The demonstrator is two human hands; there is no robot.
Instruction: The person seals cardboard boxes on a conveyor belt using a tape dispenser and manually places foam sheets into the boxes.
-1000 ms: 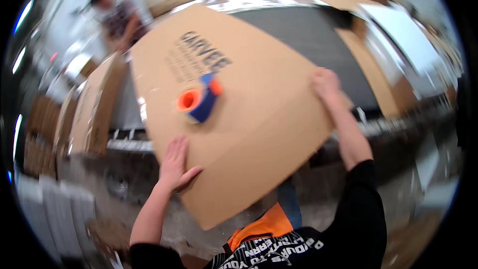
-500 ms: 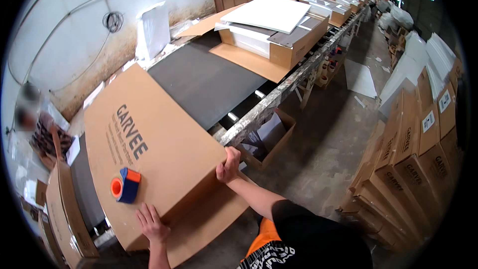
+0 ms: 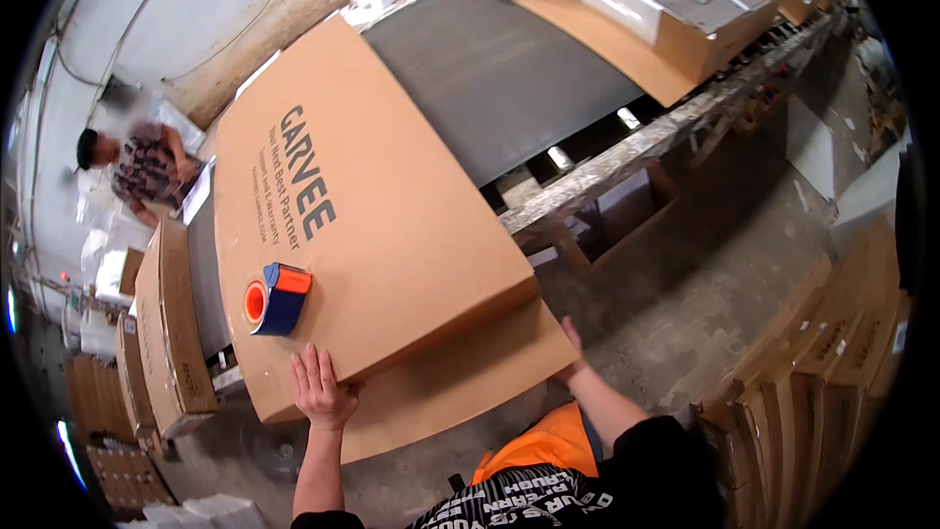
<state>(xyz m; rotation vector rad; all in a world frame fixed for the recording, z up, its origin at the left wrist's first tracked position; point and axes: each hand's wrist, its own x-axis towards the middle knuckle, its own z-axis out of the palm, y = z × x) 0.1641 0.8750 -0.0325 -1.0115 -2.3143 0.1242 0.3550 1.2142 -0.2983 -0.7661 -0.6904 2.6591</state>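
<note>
A large brown cardboard carton (image 3: 382, 216) lies on the conveyor, its near end facing me. From that end a wide flap (image 3: 450, 382) sticks out toward me. My left hand (image 3: 321, 392) rests open on the carton's near left edge, fingers stretched over the top. At the right end of the flap, my right hand (image 3: 574, 353) touches the edge with its visible fingers stretched out; part of it is hidden under the cardboard. On the carton top, just beyond my left hand, stands a blue and orange tape dispenser (image 3: 279, 301).
Farther up the dark conveyor belt (image 3: 490, 69) stands an open carton (image 3: 685, 44) with white panels. Closed cartons (image 3: 176, 333) stand at the left, near another person (image 3: 157, 171). Stacked flat cartons (image 3: 813, 402) lean at the right. An open box (image 3: 622, 220) sits below the conveyor's metal rail (image 3: 587, 191).
My right hand has left the carton's near right corner and moved down to the flap's right edge. The flap is raised higher. My left hand stays at the carton's edge; the view has turned left.
</note>
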